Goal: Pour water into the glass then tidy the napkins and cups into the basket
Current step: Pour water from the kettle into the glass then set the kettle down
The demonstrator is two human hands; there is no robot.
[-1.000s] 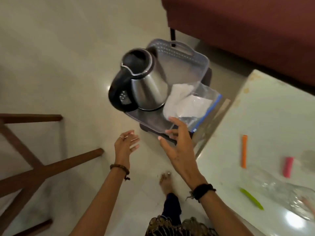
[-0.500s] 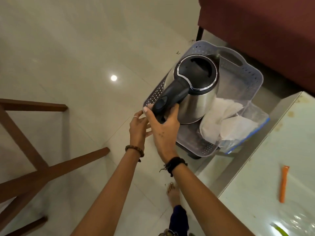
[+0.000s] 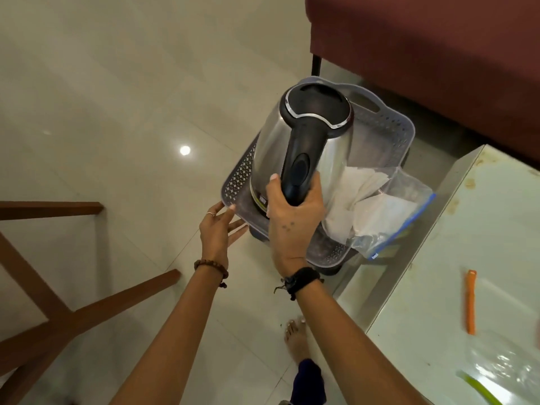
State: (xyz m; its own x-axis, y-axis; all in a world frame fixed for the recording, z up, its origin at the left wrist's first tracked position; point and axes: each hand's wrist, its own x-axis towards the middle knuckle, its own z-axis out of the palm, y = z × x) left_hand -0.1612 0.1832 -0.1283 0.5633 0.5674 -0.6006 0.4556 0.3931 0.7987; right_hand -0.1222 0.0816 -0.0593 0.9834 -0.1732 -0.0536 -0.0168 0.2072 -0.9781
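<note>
A steel kettle (image 3: 271,147) with a black lid and handle is in the grey perforated basket (image 3: 388,133), which rests on a low stand on the floor. My right hand (image 3: 292,217) is shut on the kettle's handle. My left hand (image 3: 217,226) is open, its fingertips touching the basket's near left corner. White napkins (image 3: 353,191) lie in a clear zip bag (image 3: 394,217) that hangs over the basket's right rim. No glass or cups are in view.
A white table (image 3: 467,258) stands to the right, with an orange clip (image 3: 470,302), a green clip (image 3: 479,390) and clear plastic on it. A dark red sofa (image 3: 423,54) is behind the basket. Wooden legs (image 3: 58,311) stand at the left. My foot (image 3: 296,337) is on the tiled floor.
My right hand reached the kettle's handle and closed on it. The kettle has turned so its handle faces me. My left hand moved up to the basket's corner.
</note>
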